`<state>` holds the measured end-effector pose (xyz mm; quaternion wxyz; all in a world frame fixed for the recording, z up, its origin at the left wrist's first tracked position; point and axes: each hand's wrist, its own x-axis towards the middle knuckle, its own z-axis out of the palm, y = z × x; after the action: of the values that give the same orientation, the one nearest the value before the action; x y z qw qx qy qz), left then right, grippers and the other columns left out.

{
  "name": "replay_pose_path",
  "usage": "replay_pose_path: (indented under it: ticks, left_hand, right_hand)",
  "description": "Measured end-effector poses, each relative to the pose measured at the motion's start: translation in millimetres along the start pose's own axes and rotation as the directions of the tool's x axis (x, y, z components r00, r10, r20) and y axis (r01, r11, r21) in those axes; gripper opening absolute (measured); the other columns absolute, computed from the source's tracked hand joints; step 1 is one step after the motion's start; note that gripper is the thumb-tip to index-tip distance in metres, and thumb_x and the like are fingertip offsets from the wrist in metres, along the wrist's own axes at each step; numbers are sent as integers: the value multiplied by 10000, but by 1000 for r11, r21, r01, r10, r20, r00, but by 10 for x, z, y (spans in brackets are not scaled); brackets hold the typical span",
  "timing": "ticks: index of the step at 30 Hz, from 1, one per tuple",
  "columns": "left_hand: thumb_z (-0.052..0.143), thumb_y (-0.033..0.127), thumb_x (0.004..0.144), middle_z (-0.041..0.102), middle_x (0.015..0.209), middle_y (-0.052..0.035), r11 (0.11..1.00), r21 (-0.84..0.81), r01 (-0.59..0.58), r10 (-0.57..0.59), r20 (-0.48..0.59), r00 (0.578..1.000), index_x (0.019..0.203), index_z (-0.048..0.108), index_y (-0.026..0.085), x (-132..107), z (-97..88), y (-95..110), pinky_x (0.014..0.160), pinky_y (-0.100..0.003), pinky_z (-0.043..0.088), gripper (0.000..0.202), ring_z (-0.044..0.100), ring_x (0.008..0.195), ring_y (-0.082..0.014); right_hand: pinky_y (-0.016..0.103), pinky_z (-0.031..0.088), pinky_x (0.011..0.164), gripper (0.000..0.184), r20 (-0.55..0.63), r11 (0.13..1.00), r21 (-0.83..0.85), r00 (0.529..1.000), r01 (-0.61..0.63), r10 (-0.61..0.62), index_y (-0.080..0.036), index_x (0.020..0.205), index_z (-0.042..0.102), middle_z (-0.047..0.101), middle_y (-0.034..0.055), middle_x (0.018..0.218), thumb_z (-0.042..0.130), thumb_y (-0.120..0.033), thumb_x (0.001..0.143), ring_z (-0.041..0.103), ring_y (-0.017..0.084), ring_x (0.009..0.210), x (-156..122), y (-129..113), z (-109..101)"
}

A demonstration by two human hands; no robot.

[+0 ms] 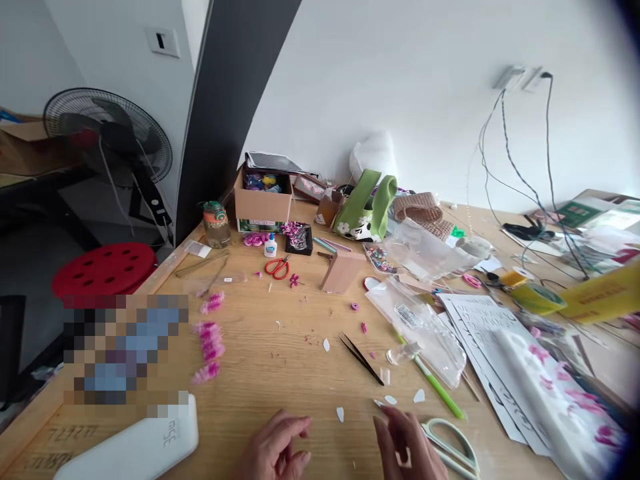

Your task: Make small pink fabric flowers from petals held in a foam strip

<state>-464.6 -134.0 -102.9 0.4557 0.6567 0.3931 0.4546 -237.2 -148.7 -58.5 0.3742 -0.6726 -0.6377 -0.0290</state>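
Note:
Low in the head view, my left hand hovers over the wooden table, its thumb and forefinger apart with nothing visible between them. My right hand is curled over scissors with pale green handles. The blade tip pokes out beyond the fingers, and the hand hides the pivot. A small white bit shows between those fingers; I cannot make out what it is. Between and around my hands lie white petal-shaped pieces. Black tweezers rest ahead of the right hand. A green craft knife or pen lies further right.
Fluffy pink pieces line the left, above a white case. Red-handled scissors, a glue bottle and a wooden block stand farther back. Plastic bags, printed sheets and white foam with pink petals crowd the right.

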Motion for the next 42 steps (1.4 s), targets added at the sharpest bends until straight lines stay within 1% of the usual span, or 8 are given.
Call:
replay_pose_path:
  ticks: [4, 7, 12, 17, 24, 30, 38, 42]
  left_hand:
    - [508, 303, 920, 661, 897, -80, 996, 64, -62, 63, -15, 998, 1169, 636, 188, 227, -49, 247, 530, -166, 461, 302, 541, 600, -90]
    - [495, 234, 924, 669, 899, -69, 989, 136, -55, 68, -95, 993, 1188, 626, 195, 354, -42, 288, 582, -172, 500, 297, 586, 630, -93]
    - [464, 225, 936, 667, 887, -68, 984, 159, -78, 108, -188, 976, 1230, 608, 198, 365, 18, 166, 598, -185, 512, 328, 591, 638, -100]
    - [449, 266, 949, 651, 875, -84, 991, 129, -46, 73, -211, 975, 1230, 615, 183, 329, 48, 118, 559, -185, 486, 337, 541, 608, -100]
    - [441, 311, 955, 641, 837, -62, 992, 125, 1, 22, -185, 982, 1194, 633, 194, 347, 65, 107, 555, -184, 461, 328, 513, 585, -99]
    - [416, 312, 967, 632, 833, -58, 992, 129, 6, 19, -186, 982, 1206, 616, 187, 349, 77, 85, 544, -180, 442, 336, 502, 579, -91]
    - [429, 307, 963, 636, 822, -43, 991, 137, 1, 27, -202, 979, 1205, 615, 207, 362, 74, 87, 542, -182, 438, 320, 504, 571, -92]
    - [431, 330, 961, 639, 817, -53, 993, 119, 3, 23, -219, 976, 1192, 627, 198, 369, 87, 71, 545, -189, 449, 331, 516, 577, -97]
  right_hand:
    - [220, 462, 615, 291, 286, 982, 22, 940, 189, -187, -207, 952, 642, 697, 46, 801, 390, -344, 1000, 668, 147, 673, 831, -237, 168]
    - [223, 435, 665, 344, 533, 942, -251, 844, 222, -57, -217, 1038, 656, 734, 59, 958, 321, -294, 1021, 698, 170, 820, 1448, -425, 556]
    - [247, 434, 663, 289, 608, 911, -325, 794, 254, -4, -210, 1025, 674, 748, 101, 937, 388, -241, 994, 710, 216, 846, 2031, -588, 1249]
    - [298, 477, 730, 284, 650, 896, -362, 759, 258, 44, -207, 1124, 653, 735, 119, 1008, 401, -228, 993, 701, 230, 911, 2192, -612, 1561]
    - [378, 518, 829, 264, 693, 896, -358, 718, 262, 67, -157, 1111, 642, 707, 69, 1025, 487, -333, 989, 674, 189, 915, 2256, -554, 1647]
    - [323, 485, 770, 290, 683, 908, -328, 729, 261, 37, -203, 1125, 648, 728, 120, 1038, 409, -144, 970, 691, 247, 957, 2252, -504, 1666]
    - [389, 506, 842, 243, 679, 941, -239, 734, 241, -16, -155, 1090, 644, 706, 66, 1014, 497, -315, 982, 670, 192, 907, 2256, -457, 1721]
    - [330, 481, 781, 245, 635, 969, -147, 770, 200, -62, -167, 998, 691, 731, 104, 949, 455, -231, 977, 682, 223, 879, 2253, -484, 1671]
